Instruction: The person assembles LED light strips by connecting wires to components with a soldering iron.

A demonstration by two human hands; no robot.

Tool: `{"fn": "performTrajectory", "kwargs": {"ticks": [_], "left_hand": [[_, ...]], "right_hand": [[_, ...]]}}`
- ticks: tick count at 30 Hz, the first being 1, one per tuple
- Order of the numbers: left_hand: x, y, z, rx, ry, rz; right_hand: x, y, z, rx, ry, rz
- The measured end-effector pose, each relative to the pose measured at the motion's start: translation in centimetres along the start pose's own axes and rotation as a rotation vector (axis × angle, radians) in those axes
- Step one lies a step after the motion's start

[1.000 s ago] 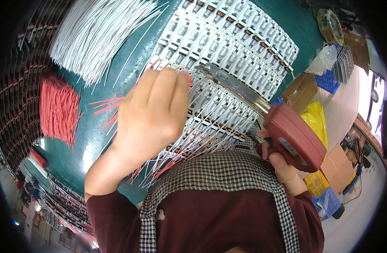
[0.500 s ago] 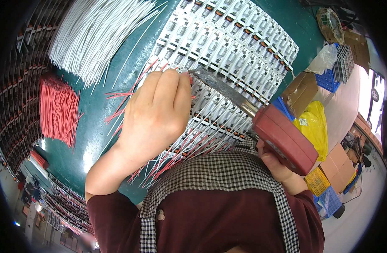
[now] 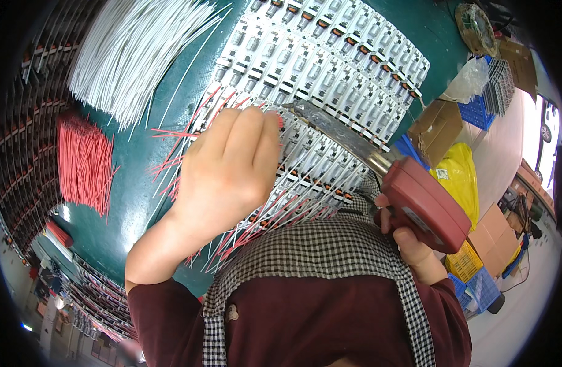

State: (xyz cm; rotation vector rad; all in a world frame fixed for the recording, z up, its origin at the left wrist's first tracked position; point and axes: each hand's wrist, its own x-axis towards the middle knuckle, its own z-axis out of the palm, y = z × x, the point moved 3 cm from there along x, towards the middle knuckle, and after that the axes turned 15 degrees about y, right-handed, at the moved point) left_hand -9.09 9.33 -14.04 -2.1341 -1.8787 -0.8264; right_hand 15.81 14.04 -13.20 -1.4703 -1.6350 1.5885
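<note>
Item 1: left hand (image 3: 229, 168), lying palm-down w/ fingers (image 3: 256, 131) held together and slightly curled, pressing on the thin red wire leads (image 3: 275, 214) and the panel of small white rectangular circuit boards w/ dark components (image 3: 330, 79); cannot tell whether anything is pinched under the fingertips. Item 2: right hand (image 3: 415, 244), at lower right, clenching round the handle of the dark red pistol-shaped soldering tool w/ long flat metal blade (image 3: 424, 211). The blade is running up-left from the red body, its tip lying on the boards just beside the left fingertips. Item 3: board panel, sitting in tight rows on the dark green table (image 3: 140, 177), centre to upper right; the red leads are sticking out from its near edge, fanning toward the person. Item 4: bundle of loose white wires (image 3: 134, 55), lying upper left on the table, well apart from the hands. Item 5: bundle of short red wires (image 3: 82, 162), lying at left, below the white one. Item 6: black-and-white checked apron (image 3: 317, 263) over a maroon long-sleeved top (image 3: 305, 324), filling the lower centre. Item 7: off the table's right side, brown cardboard box (image 3: 437, 125), yellow plastic bag (image 3: 461, 177), blue plastic crates (image 3: 476, 113), standing on the floor near one another.
</note>
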Motion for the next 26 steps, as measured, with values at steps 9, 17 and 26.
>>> {"fn": "performTrajectory", "kwargs": {"ticks": [9,17,26], "left_hand": [[0.0,0.0,0.2,-0.034,-0.006,0.007],[0.0,-0.1,0.2,-0.059,-0.035,0.003],[0.0,-0.1,0.1,-0.044,-0.063,-0.003]], "right_hand": [[0.0,0.4,-0.1,-0.086,-0.079,-0.016],[0.0,0.1,0.2,-0.208,-0.067,-0.053],[-0.8,0.5,-0.7,0.095,-0.056,0.143]]}}
